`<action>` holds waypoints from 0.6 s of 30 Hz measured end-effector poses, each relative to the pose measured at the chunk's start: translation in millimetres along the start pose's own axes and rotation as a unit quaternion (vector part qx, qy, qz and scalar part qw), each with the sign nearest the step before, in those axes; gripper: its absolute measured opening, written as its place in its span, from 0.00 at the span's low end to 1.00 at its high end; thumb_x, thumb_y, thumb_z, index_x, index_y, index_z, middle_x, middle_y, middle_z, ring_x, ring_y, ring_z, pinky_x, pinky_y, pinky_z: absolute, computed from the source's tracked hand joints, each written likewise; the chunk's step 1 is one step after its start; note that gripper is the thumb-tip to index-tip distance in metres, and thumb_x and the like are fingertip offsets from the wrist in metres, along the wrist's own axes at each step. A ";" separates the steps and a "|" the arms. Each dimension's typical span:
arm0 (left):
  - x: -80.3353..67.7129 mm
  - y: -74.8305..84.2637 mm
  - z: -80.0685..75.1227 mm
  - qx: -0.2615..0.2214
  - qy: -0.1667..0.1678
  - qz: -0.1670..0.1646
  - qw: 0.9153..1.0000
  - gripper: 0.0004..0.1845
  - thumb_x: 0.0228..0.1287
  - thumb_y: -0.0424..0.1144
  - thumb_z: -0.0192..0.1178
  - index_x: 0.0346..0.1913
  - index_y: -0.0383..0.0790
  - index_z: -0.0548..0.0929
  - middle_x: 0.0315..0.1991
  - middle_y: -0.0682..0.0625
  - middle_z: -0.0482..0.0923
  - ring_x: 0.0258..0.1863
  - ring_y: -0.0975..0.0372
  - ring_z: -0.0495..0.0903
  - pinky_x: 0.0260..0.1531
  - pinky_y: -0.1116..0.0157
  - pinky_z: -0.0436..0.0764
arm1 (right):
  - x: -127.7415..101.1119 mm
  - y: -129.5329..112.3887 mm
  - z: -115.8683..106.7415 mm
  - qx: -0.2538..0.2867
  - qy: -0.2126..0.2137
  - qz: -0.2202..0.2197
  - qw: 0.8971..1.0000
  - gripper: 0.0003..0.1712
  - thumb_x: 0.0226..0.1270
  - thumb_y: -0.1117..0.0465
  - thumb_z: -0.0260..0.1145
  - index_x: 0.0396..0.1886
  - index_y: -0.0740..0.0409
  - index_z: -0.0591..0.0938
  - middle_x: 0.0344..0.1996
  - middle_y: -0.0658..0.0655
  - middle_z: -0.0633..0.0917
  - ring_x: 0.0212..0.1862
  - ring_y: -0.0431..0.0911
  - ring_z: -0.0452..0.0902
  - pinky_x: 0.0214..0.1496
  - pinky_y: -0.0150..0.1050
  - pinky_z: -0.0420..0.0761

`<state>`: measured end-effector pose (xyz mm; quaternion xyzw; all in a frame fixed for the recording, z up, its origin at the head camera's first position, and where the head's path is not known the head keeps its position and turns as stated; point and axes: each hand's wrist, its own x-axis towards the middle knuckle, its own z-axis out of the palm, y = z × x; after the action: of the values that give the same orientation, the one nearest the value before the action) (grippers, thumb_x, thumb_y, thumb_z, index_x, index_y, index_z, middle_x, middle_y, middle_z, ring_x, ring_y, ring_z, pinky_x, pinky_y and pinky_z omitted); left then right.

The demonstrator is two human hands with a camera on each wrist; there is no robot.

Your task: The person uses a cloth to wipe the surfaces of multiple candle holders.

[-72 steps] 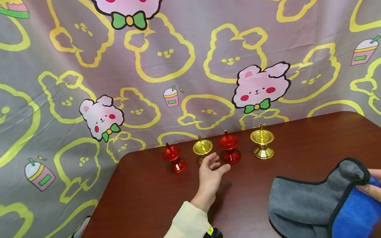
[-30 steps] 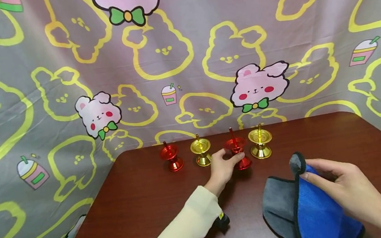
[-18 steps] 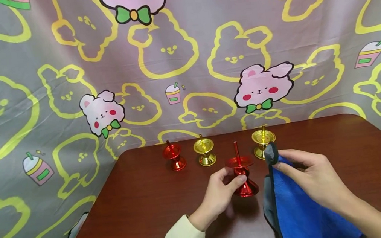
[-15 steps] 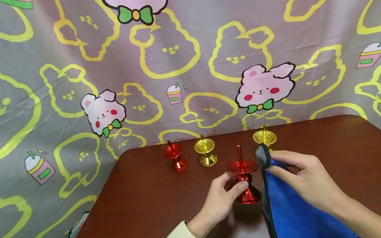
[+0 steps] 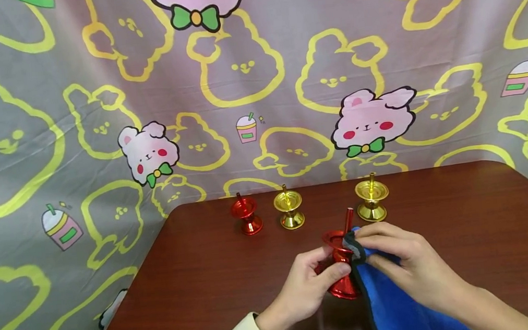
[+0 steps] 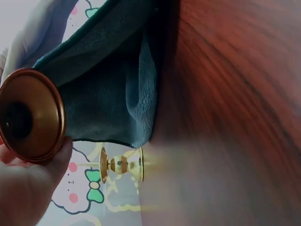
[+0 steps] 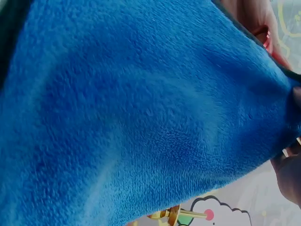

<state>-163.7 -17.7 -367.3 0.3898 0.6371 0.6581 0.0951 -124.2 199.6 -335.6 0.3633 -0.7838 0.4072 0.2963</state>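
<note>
My left hand (image 5: 300,290) grips a shiny red candle holder (image 5: 344,287) by its narrow stem, raised over the table and leaning slightly right. Its round base (image 6: 44,115) faces the left wrist camera. A thick towel (image 5: 389,301), blue on one side and grey on the other with a dark edging, hangs from my right hand (image 5: 406,257). That hand pinches the towel's edge against the holder's dish, just below the upright pin (image 5: 349,220). In the right wrist view the blue face of the towel (image 7: 131,103) hides most of the holder.
Along the back of the brown table (image 5: 198,281) stand another red candle holder (image 5: 250,225), a gold one (image 5: 292,220) beside it and a second gold one (image 5: 373,210) farther right. A patterned curtain (image 5: 285,79) hangs right behind the table.
My left hand has taken the red holder from the back row, lifted it and brought it nearer. The right hand has moved left with the towel, up to the holder's dish.
</note>
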 end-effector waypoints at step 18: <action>5.7 6.6 18.7 0.359 0.096 0.078 0.925 0.08 0.59 0.40 0.74 0.41 0.45 0.88 0.30 0.59 0.83 0.30 0.78 0.76 0.29 0.80 0.74 | 5.3 -11.6 11.0 -0.176 0.007 -0.019 0.984 0.12 0.53 0.67 0.76 0.39 0.57 0.88 0.35 0.43 0.79 0.36 0.37 0.70 0.35 0.24 0.70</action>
<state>-153.3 -0.9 -361.2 0.3815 0.8044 0.4247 -0.1642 -119.6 183.9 -332.1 0.3174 -0.8340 0.2594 0.3695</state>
